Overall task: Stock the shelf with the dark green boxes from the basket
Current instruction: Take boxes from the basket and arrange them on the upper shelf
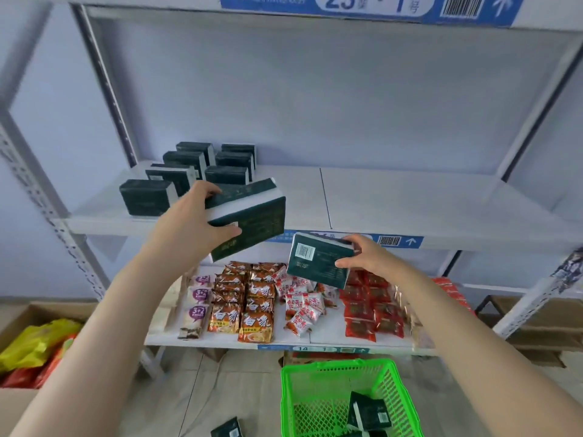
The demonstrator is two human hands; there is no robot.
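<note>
My left hand (192, 222) grips a dark green box (252, 219), tilted, at the front edge of the white shelf (410, 203). My right hand (366, 255) holds a second dark green box (318, 260), barcode up, just below that shelf's edge. Several dark green boxes (189, 175) stand in two rows at the shelf's left end. The bright green basket (315, 395) sits on the floor below, with more dark green boxes (367, 411) inside. Another dark green box (227, 428) lies on the floor left of the basket.
The lower shelf (325, 335) carries snack packets: orange noodle packs (249, 304), red-and-white sweets (303, 304), red packs (369, 307). A cardboard carton (19, 316) with yellow and red bags stands at the left. Grey uprights (63, 234) frame the rack. The right part of the white shelf is bare.
</note>
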